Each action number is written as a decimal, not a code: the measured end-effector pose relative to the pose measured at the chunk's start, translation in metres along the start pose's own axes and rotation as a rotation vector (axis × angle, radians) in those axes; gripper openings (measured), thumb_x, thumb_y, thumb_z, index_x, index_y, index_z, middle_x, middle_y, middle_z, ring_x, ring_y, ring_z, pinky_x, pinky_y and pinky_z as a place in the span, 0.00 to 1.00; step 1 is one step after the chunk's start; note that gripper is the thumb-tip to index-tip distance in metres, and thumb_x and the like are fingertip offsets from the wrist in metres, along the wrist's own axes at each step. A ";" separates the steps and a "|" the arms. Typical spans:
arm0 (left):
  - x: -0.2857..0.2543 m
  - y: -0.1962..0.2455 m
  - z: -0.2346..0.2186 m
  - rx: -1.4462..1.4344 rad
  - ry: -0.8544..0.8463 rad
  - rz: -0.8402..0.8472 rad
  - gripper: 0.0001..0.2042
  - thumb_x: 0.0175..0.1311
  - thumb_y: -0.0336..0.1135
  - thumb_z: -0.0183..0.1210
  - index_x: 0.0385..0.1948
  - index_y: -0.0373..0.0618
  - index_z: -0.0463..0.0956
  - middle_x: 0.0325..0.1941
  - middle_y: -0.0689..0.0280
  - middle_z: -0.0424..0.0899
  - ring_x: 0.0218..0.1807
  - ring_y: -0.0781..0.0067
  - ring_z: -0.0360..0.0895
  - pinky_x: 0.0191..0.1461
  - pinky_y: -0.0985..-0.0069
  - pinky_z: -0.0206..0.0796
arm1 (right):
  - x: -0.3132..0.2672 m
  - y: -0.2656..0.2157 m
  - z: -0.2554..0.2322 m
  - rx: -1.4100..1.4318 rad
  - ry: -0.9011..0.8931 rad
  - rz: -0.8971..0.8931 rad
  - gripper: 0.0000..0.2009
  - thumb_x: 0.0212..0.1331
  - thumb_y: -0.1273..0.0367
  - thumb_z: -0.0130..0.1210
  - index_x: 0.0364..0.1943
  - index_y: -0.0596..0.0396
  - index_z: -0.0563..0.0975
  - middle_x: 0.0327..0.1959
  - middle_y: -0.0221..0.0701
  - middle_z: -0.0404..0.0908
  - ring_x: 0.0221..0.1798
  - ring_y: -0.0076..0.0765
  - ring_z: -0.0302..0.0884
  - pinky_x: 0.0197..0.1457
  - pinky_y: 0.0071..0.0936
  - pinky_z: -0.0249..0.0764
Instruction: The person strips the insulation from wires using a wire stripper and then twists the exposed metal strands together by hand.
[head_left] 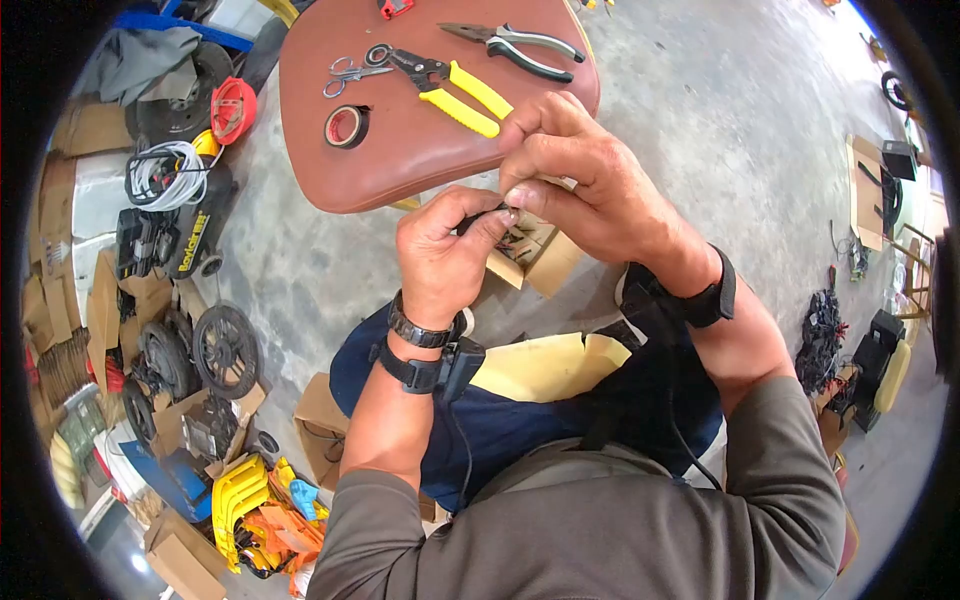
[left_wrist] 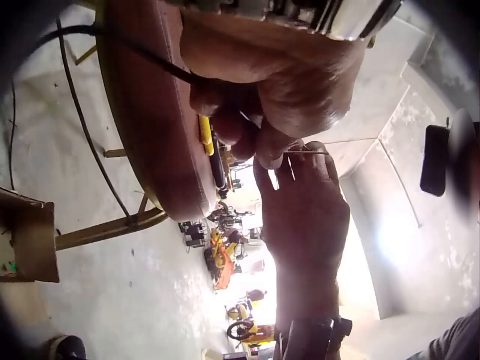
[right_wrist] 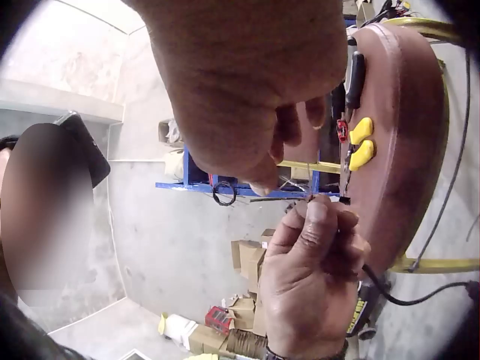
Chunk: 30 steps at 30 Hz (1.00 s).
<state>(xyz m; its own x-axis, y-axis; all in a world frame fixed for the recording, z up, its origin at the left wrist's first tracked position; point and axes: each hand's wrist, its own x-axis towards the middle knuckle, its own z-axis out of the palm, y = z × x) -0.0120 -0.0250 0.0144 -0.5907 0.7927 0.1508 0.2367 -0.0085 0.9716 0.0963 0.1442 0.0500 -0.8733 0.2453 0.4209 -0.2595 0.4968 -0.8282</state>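
Note:
In front of the stool my left hand (head_left: 440,250) pinches a black cable (head_left: 470,222) between thumb and fingers. A thin dark wire (right_wrist: 279,199) sticks out past the left fingertips in the right wrist view. My right hand (head_left: 605,180) meets the left thumb, its thumb and forefinger pinching at the thin wire. On the brown seat (head_left: 340,185) beyond lie yellow-handled wire strippers (head_left: 465,95), pliers (head_left: 515,45), small scissors (head_left: 352,75) and a roll of black tape (head_left: 346,127).
Below the hands an open cardboard box (head_left: 545,262) stands on the floor. Wheels (head_left: 226,350), a coiled white cable (head_left: 170,175) and yellow and orange parts (head_left: 245,505) crowd the left side. Black parts (head_left: 822,335) lie at the right. A red item (head_left: 396,8) sits at the seat's far edge.

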 end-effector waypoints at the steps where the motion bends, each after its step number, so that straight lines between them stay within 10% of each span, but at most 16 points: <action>1: 0.000 -0.001 -0.001 0.000 -0.025 0.004 0.05 0.56 0.18 0.65 0.33 0.36 0.81 0.32 0.68 0.83 0.34 0.82 0.76 0.39 0.81 0.69 | 0.000 0.002 0.000 -0.003 0.009 -0.003 0.06 0.51 0.76 0.60 0.34 0.55 0.80 0.41 0.35 0.74 0.50 0.45 0.71 0.55 0.38 0.69; 19: -0.005 0.003 -0.009 -0.191 -0.162 -0.290 0.04 0.57 0.25 0.68 0.32 0.36 0.83 0.29 0.65 0.85 0.26 0.83 0.75 0.30 0.83 0.68 | -0.002 0.020 -0.002 0.385 0.135 0.454 0.08 0.62 0.70 0.57 0.35 0.63 0.80 0.30 0.27 0.80 0.35 0.19 0.74 0.40 0.24 0.72; 30: -0.005 -0.002 -0.022 -0.378 -0.166 -0.301 0.06 0.59 0.28 0.67 0.33 0.36 0.81 0.28 0.58 0.85 0.23 0.79 0.75 0.28 0.83 0.68 | -0.019 0.023 -0.016 0.003 -0.305 0.436 0.08 0.56 0.69 0.59 0.34 0.61 0.82 0.24 0.36 0.82 0.31 0.27 0.79 0.39 0.30 0.75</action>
<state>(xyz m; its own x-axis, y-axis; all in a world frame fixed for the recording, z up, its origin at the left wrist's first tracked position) -0.0261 -0.0421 0.0161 -0.4521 0.8798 -0.1469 -0.2388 0.0393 0.9703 0.1132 0.1643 0.0286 -0.9804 0.1756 -0.0895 0.1542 0.4005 -0.9032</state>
